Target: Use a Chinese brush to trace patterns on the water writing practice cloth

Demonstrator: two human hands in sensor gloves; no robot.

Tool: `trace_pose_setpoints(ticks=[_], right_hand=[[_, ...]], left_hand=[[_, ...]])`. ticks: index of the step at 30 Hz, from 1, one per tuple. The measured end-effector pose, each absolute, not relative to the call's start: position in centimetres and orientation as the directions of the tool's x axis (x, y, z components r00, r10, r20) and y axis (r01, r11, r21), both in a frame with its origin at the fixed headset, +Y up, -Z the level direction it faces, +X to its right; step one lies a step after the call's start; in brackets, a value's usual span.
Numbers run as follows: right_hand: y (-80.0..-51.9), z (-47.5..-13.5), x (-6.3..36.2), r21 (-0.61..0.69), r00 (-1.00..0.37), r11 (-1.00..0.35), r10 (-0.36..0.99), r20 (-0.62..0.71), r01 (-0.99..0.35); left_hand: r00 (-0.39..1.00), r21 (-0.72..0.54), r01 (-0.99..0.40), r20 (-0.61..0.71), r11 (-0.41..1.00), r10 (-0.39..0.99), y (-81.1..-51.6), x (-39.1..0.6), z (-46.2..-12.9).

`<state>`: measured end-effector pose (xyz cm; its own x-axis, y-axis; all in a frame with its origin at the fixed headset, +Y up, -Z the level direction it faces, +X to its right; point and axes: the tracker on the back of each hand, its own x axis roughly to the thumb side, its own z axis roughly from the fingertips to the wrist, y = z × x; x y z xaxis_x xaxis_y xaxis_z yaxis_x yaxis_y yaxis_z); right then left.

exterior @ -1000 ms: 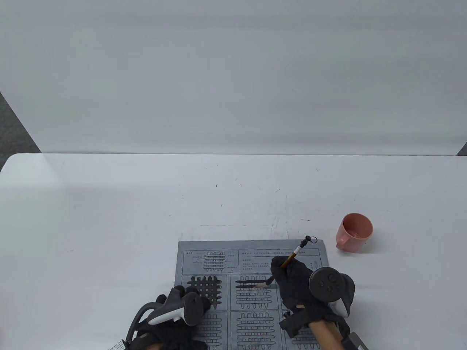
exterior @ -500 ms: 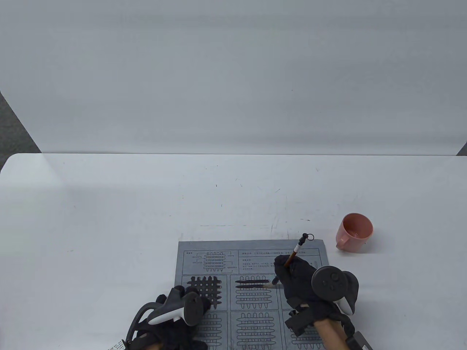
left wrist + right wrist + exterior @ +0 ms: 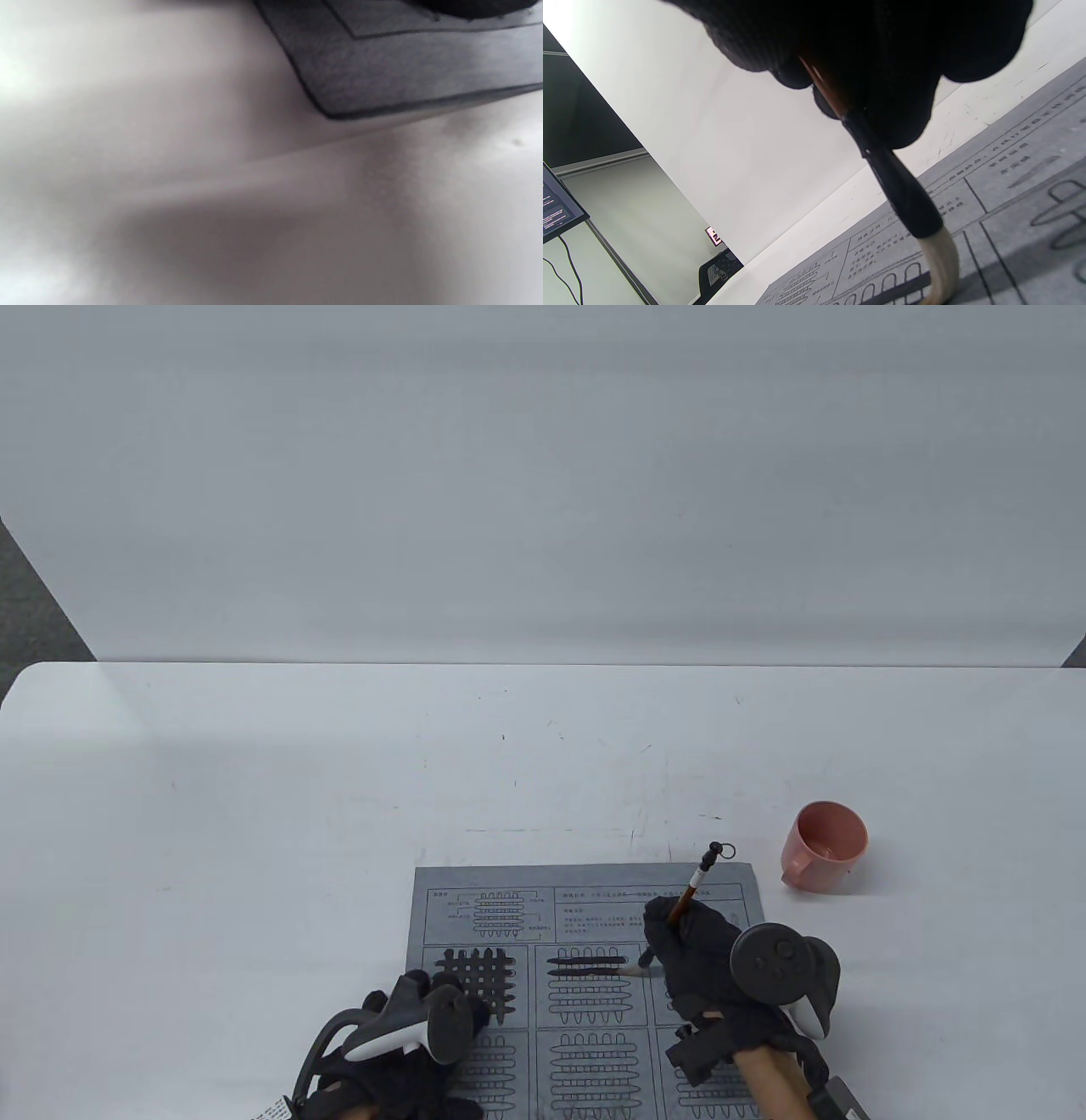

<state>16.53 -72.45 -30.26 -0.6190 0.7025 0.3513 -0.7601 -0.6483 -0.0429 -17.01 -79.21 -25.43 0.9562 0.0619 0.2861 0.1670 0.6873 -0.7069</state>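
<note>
My right hand point(image 3: 691, 946) grips the brush point(image 3: 689, 891) by its brown shaft, fingers curled tight around it, the pale tip pressed to the cloth point(image 3: 585, 899) at the right end of a dark stroke. The cloth lies flat on the desk point(image 3: 254, 814) in front of me. My left hand point(image 3: 407, 1035) rests on its lower left part, though I cannot tell how its fingers lie.

So far the crosshatch panel looks fully darkened, and in the next panel I judge 2 bars traced, with the rest below still only outlines. The lower row looks untouched.

My right hand covers much of the right-hand panels, and the cloth's near edge is cut off. The pink cup point(image 3: 823, 847) stands near the cloth's far right corner; its contents are hard to make out.
</note>
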Motion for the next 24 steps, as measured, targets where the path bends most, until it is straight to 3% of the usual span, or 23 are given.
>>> trace_pose_setpoints(ticks=[6,11,17,24], right_hand=[[-72.3,-30.3,16.7,-0.038,-0.611,-0.641,0.711,0.348,-0.767],[-72.0,-30.0,16.6,-0.025,-0.495,-0.521,0.792,0.358,-0.853],[-72.8,-30.0,14.9,0.103,-0.359,-0.413,0.871,0.335,-0.905],[-73.4,-30.0,13.5,0.138,-0.384,-0.449,0.86,0.337,-0.883]], left_hand=[[0.956,-0.707,0.167,0.286,0.687,0.062,-79.2,-17.0,-25.4],[0.956,-0.707,0.167,0.286,0.687,0.062,-79.2,-17.0,-25.4],[0.956,-0.707,0.167,0.286,0.687,0.062,-79.2,-17.0,-25.4],[0.956,-0.707,0.169,0.286,0.687,0.059,-79.2,-17.1,-25.5]])
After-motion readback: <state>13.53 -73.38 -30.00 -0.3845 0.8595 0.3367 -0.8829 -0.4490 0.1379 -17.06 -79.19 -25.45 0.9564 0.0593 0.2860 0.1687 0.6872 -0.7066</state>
